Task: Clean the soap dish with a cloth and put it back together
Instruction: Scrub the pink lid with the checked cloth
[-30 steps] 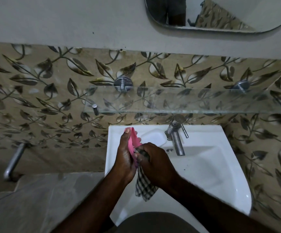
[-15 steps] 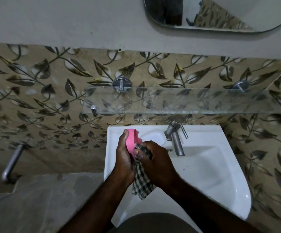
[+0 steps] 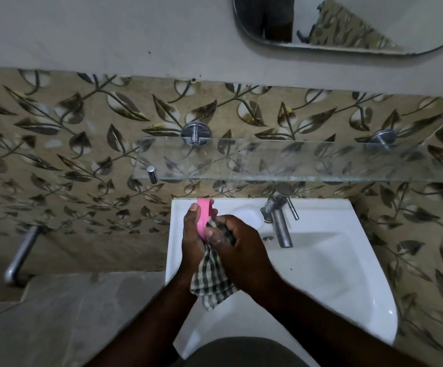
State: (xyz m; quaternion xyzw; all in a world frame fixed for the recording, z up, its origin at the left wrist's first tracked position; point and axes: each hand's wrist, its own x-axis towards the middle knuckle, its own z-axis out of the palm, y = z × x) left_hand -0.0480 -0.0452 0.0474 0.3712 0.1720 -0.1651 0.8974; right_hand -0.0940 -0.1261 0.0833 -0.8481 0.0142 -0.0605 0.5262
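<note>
Grips the pink soap dish (image 3: 204, 216) on edge in the left hand (image 3: 191, 235), over the back-left corner of the sink (image 3: 334, 274). Pinches a checked cloth (image 3: 211, 283) in the right hand (image 3: 238, 246), pressing it to the dish's face, probably the inner one. Lets its tail hang between the wrists.

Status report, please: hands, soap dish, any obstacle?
Left hand grips pink soap dish. Right hand holds checked cloth against it, over sink. No obstacle seen.

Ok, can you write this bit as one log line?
step: wiping | left hand: holds pink soap dish on edge | right hand: presses checked cloth against it | where: over white sink
</note>
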